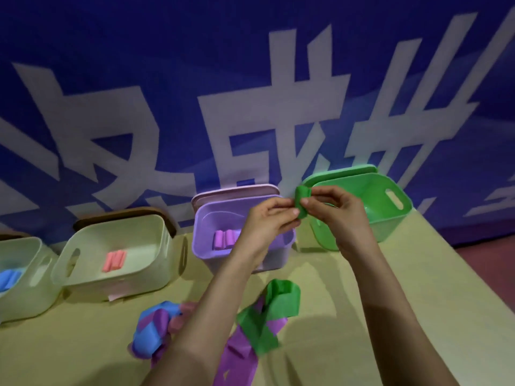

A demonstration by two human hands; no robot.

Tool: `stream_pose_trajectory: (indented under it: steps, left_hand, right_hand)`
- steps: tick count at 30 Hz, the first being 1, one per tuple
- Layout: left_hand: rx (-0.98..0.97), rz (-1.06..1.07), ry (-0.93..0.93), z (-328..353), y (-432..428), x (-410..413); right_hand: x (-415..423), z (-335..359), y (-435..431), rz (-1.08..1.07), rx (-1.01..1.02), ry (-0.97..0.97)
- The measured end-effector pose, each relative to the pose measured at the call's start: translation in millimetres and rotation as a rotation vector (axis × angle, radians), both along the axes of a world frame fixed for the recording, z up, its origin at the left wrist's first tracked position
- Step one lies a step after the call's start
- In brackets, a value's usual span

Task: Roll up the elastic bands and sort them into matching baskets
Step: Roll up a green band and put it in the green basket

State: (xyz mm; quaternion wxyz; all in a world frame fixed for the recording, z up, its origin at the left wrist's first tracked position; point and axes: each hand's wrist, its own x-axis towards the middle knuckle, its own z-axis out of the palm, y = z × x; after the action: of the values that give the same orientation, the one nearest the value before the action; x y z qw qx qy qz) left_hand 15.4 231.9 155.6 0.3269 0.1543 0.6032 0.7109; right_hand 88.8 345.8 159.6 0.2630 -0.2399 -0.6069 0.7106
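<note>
I see the rolled green band pinched btwn both hands, up by the green basket rim. Left hand fingers curl on it; right hand thumb + fingertips grip its other side.

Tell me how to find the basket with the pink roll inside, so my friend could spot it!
Look at the row of baskets on the table under the big blue banner. The cream basket is second from the left, between a pale basket holding a blue roll and the purple basket. Only it holds a pink roll.
</note>
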Motion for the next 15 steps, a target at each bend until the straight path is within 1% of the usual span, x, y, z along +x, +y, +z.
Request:
stream_pose_trajectory:
  steps: [4,7,12,14,15]
  left_hand:
    - [0.005,0.007,-0.071,-3,59,-10]
    - [-0.027,-0.033,-0.127,-20,97,-23]
    - [-0.189,-0.099,-0.213,-52,155,-51]
    - [-0.272,-0.161,-0.220,-65,178,-64]
    - [-0.327,-0.188,-0.217,-72,190,-69]
  right_hand:
    - [-8,6,58,0.043,-0.037,-0.076]
    - [-21,-7,100,0.065,-0.001,-0.185]
    - [-55,-53,166,0.072,0.012,-0.364]
    - [-69,-77,193,0.064,0.055,-0.473]
    - [-75,-89,204,0.072,0.090,-0.559]
